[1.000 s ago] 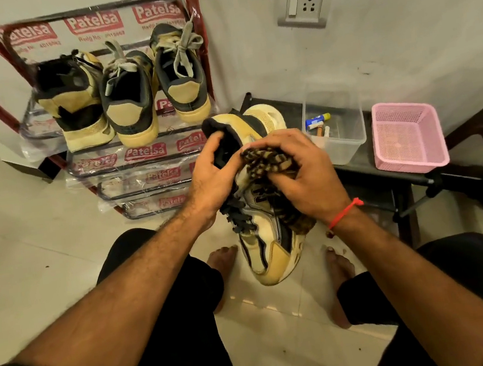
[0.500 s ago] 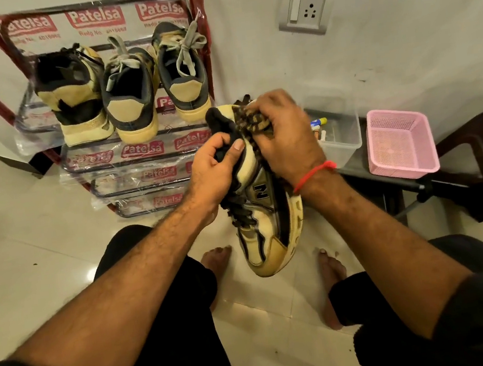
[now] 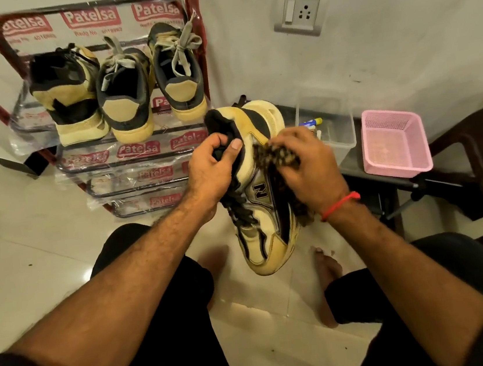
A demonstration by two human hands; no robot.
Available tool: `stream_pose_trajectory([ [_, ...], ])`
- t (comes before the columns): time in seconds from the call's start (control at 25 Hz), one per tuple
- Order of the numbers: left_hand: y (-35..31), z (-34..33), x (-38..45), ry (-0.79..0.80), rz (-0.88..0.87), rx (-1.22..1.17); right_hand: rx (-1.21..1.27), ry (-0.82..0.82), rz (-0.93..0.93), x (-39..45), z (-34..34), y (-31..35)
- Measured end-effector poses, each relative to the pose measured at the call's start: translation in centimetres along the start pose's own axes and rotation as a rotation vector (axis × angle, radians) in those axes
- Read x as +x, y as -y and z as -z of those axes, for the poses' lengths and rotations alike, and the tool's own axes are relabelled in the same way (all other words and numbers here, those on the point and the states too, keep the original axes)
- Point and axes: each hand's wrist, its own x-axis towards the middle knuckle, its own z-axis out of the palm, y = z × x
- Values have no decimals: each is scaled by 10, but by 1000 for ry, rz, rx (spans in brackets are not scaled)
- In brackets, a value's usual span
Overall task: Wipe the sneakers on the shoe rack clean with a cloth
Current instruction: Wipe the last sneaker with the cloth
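While the right fingers [image 3: 282,144] curl tight around the bunched patterned cloth [image 3: 276,157], they've slid back down off the heel onto the sneaker's [image 3: 265,210] outer side, just above the N logo, where half a second ago they rubbed up at the collar. Across from them, the left hand [image 3: 212,168] still pinches the dark collar, thumb on the outside, holding the shoe heel-up, toe hanging toward the floor between the knees. Looks like a steady up-and-down scrub of this flank. Behind, three sneakers [image 3: 120,94] wait heels-out on the shoe rack's [image 3: 136,150] top shelf, likely next in line
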Motion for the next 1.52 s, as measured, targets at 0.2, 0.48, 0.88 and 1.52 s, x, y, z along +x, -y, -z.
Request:
stream_pose_trajectory([
  [0.2, 2, 7, 8, -160, 147, -134, 19, 61, 105, 9, -8, 4],
  [0.48, 8, 19, 13, -265, 265, -141, -113, 303, 196, -40, -18, -12],
  [0.88, 19, 33, 29, -494, 467, -348, 114, 471, 122, -39, 9, -24],
  [1.52, 5, 26, 8, 18, 801, -426, 473, -188, -309, -25, 5, -22],
])
